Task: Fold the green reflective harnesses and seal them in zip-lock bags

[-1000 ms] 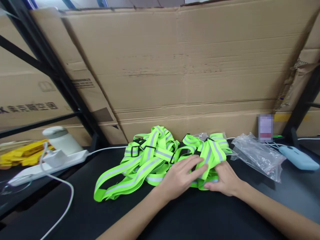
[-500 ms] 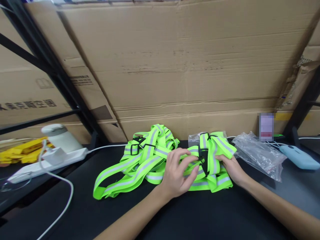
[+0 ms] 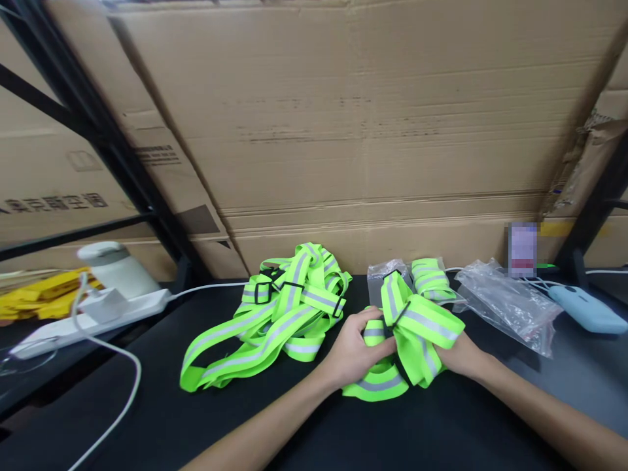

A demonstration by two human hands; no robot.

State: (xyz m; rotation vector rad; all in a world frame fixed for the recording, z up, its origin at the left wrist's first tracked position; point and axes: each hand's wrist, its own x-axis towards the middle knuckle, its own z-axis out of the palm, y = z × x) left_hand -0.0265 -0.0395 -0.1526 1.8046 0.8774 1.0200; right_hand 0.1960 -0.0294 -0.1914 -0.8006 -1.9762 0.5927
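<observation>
Pinching the green, grey-striped, black-buckled strap (image 3: 420, 337) over the table (image 3: 373, 438) in our left hand (image 3: 352, 352), we see its long folds slant far-left to near-right, but cannot tell whether our right hand (image 3: 462, 356), fingers hidden, grips it.

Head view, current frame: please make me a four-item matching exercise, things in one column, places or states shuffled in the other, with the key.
Column one
1. Neon-green bundle of grey-striped webbing straps
2. Neon-green tangled pile of grey-striped webbing straps
3. Long white plastic power strip
4. Light-blue rounded plastic device

Column two
A. Nearest the picture's right edge
B. Bears a white cube-shaped adapter
C. Between the left hand and the right hand
D. Heaped left of both hands, a long loop spread out

Pairs: 1-C, 2-D, 3-B, 4-A
</observation>
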